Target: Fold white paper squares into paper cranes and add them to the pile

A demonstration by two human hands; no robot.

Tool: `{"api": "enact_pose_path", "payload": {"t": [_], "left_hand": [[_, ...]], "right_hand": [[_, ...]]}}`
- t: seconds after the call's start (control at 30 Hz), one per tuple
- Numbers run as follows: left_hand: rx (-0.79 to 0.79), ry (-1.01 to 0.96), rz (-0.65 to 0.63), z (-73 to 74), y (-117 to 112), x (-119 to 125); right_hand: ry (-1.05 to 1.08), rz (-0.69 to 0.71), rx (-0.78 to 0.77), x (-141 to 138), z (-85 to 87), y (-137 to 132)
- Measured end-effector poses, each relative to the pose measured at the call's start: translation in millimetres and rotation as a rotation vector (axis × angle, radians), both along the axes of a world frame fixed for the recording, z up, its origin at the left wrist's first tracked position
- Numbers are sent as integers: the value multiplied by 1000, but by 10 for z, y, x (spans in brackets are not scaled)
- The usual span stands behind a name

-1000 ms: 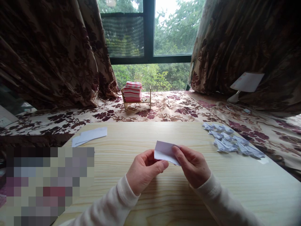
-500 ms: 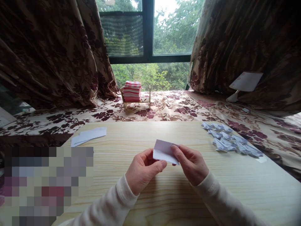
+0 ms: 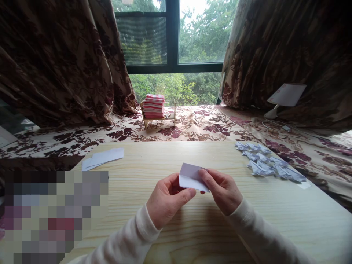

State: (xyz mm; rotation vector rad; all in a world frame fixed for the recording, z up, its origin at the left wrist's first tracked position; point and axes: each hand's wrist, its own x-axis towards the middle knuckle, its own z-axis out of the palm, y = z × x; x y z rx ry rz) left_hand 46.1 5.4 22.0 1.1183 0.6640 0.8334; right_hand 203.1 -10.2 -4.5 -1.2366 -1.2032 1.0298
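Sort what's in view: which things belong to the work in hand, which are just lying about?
Belongs, as I read it:
- creased paper, pinched in the right hand, left hand at its edge
- flat paper slips
- folded paper pieces

Probably just lying about:
- lamp
- striped cloth stack on a small stand

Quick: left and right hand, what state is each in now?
Left hand: curled at the folded white paper's left end; whether it grips can't be told.
Right hand: closed, holding the paper's right end.
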Motion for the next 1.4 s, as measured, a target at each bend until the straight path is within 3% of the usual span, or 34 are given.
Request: {"api": "enact_pose_path", "payload": {"t": [0.37, 0.57, 0.63, 0.73, 0.8, 1.1, 1.2, 1.4], "left_hand": [[73, 101, 48, -10, 17, -4], [62, 147, 99, -37, 34, -25], [36, 158, 126, -60, 45, -23], [6, 195, 167, -77, 64, -23], [5, 211, 171, -76, 71, -26], [37, 178, 102, -84, 58, -35], [124, 198, 121, -83, 78, -42], [521, 469, 426, -90, 192, -139]], "right_hand": [[14, 43, 27, -10, -62, 32], [-176, 55, 91, -29, -62, -3], [-272, -5, 185, -14, -27, -26], [-441, -149, 447, 16, 62, -67], [-546, -150, 572, 25, 110, -86], [-590, -51, 631, 8, 31, -35], [-550, -76, 636, 55, 46, -15], [-395, -32, 558, 166, 97, 6]]}}
